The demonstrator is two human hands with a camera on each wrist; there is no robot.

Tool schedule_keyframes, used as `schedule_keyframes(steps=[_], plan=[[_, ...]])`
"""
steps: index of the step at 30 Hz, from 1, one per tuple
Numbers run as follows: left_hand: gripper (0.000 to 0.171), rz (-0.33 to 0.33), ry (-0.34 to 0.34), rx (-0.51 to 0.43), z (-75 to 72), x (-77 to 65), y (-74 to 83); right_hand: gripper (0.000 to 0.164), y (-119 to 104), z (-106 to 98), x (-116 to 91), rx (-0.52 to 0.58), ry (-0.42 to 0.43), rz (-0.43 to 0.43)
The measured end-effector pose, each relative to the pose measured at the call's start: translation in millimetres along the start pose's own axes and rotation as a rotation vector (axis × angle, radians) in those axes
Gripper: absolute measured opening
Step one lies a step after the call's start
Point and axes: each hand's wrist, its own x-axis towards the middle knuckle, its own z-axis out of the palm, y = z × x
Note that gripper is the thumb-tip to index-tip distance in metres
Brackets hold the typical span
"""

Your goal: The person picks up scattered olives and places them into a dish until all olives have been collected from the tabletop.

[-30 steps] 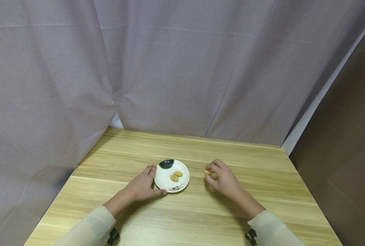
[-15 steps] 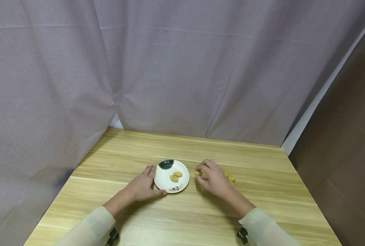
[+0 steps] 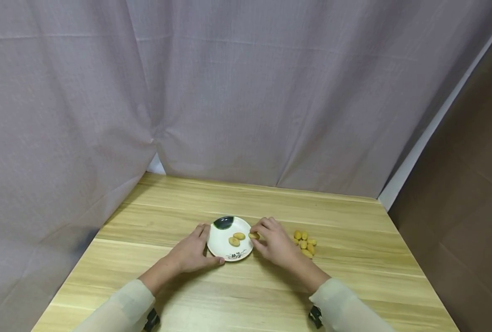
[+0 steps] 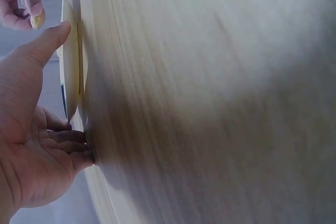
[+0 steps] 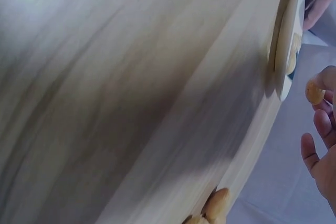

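A small round white plate (image 3: 221, 249) with a dark green patch and a floral print lies on the wooden table. My left hand (image 3: 192, 249) holds its left rim, thumb at the near edge and fingers at the far-left edge. Two small oval golden-brown pieces (image 3: 236, 239) that look like food rest on the plate. My right hand (image 3: 276, 242) pinches a similar oval golden-brown piece (image 5: 315, 93) between thumb and fingertips. In the head view that hand is at the plate's right rim; the right wrist view shows the piece held above plate level.
Several more oval golden-brown pieces (image 3: 305, 243) lie in a loose cluster right of the plate, partly behind the right hand. The wooden table (image 3: 237, 299) ends at a grey curtain (image 3: 246, 115) at the back, with a brown panel (image 3: 457, 212) along the right.
My right hand has moved left from over the cluster to the plate's right rim, carrying the oval piece. The cluster has come into view behind it. The left hand and plate stay nearly still.
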Motion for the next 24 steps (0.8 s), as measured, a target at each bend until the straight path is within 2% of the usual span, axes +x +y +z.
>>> schedule_keyframes(steps=[7,14,24], plan=[[0.128,0.007,0.008,-0.001,1.0,0.0,-1.0,0.022,-7,8,4,0.007,-0.011,-0.006],[0.128,0.004,0.007,0.009,0.4,-0.3,-0.2,0.022,-14,14,7,0.004,-0.072,0.016],[0.126,0.013,0.006,0.008,-2.1,-2.0,1.6,0.023,-22,23,5,0.021,-0.071,-0.036]])
